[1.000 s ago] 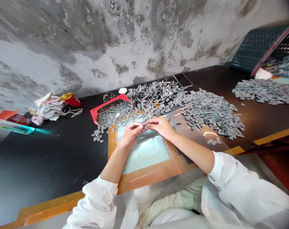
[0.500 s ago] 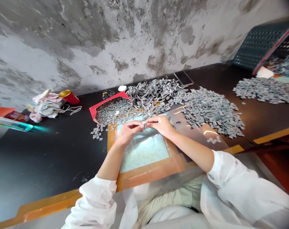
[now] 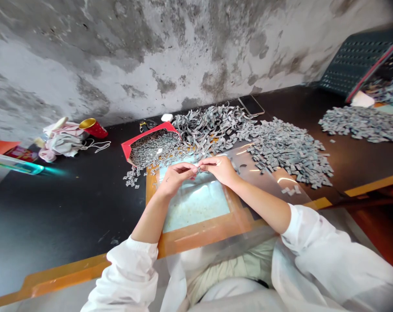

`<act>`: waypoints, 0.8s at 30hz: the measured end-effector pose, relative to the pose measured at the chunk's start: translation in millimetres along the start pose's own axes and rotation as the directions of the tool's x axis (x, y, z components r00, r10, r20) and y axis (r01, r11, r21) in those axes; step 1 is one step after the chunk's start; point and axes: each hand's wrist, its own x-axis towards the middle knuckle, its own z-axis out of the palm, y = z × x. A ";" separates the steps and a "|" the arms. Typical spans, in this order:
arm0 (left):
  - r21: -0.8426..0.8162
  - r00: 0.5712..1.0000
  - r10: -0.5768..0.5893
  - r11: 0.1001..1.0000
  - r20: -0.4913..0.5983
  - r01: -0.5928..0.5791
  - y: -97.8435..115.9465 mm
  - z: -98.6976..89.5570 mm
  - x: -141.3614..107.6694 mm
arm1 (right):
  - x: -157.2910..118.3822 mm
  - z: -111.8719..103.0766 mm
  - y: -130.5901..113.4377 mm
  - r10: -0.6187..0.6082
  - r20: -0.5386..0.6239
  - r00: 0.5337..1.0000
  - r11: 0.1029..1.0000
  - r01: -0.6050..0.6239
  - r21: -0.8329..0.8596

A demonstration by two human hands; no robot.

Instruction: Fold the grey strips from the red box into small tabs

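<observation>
My left hand (image 3: pixel 177 177) and my right hand (image 3: pixel 220 168) meet fingertip to fingertip over the taped pale sheet (image 3: pixel 196 206). Both are closed in a pinch on one small grey piece (image 3: pixel 199 169), largely hidden by the fingers. Just beyond them lies a red-rimmed box (image 3: pixel 131 148), its open side spilling small grey square pieces (image 3: pixel 154 149). Curved grey strips (image 3: pixel 212 123) are heaped behind my right hand. Off to the right of it is a pile of short grey tabs (image 3: pixel 290 151).
A phone (image 3: pixel 251 105) lies by the wall. At right are another grey pile (image 3: pixel 362 123) and a tipped dark basket (image 3: pixel 344 65). A red cup (image 3: pixel 94 128), crumpled cloth (image 3: pixel 65 141) and a clear case (image 3: pixel 16 164) are at left. Orange tape (image 3: pixel 66 275) lines the table edge.
Both hands stay together in nearly the same place. The fingertips have shifted slightly, and a bit more of the small grey piece shows between them.
</observation>
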 end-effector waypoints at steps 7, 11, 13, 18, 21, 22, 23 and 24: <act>0.022 1.000 0.000 1.000 -0.002 0.000 0.8 -0.3 -0.7 | 0.2 1.7 2.0 0.013 -0.002 1.000 1.000 -0.013 0.027; 0.064 0.999 0.033 0.997 -0.016 -0.032 0.1 1.4 -0.7 | -2.7 1.7 -1.2 -0.057 -0.037 0.998 0.994 0.053 -0.100; 0.089 0.998 0.053 0.995 -0.031 -0.050 -0.3 2.6 -0.7 | -4.3 1.6 -4.1 -0.104 -0.053 0.993 0.984 0.095 -0.153; 0.106 0.996 0.075 0.992 -0.056 -0.069 0.0 5.0 -1.0 | -4.2 1.4 -5.5 -0.124 -0.065 0.990 0.980 0.112 -0.164; 0.088 0.996 0.079 0.993 -0.040 -0.075 0.9 5.0 -1.5 | -2.6 1.6 -2.9 -0.079 -0.041 0.996 0.995 0.076 -0.062; 0.087 0.996 0.080 0.993 -0.036 -0.077 1.2 4.8 -1.7 | -2.3 1.7 -2.4 -0.069 -0.035 0.997 0.997 0.067 -0.040; 0.087 0.996 0.081 0.993 -0.032 -0.077 1.4 4.7 -1.8 | -2.2 1.7 -2.2 -0.062 -0.032 0.998 0.998 0.061 -0.030; 0.088 0.996 0.080 0.993 -0.029 -0.077 1.7 4.5 -2.0 | -2.2 1.7 -2.4 -0.057 -0.031 0.998 0.998 0.056 -0.026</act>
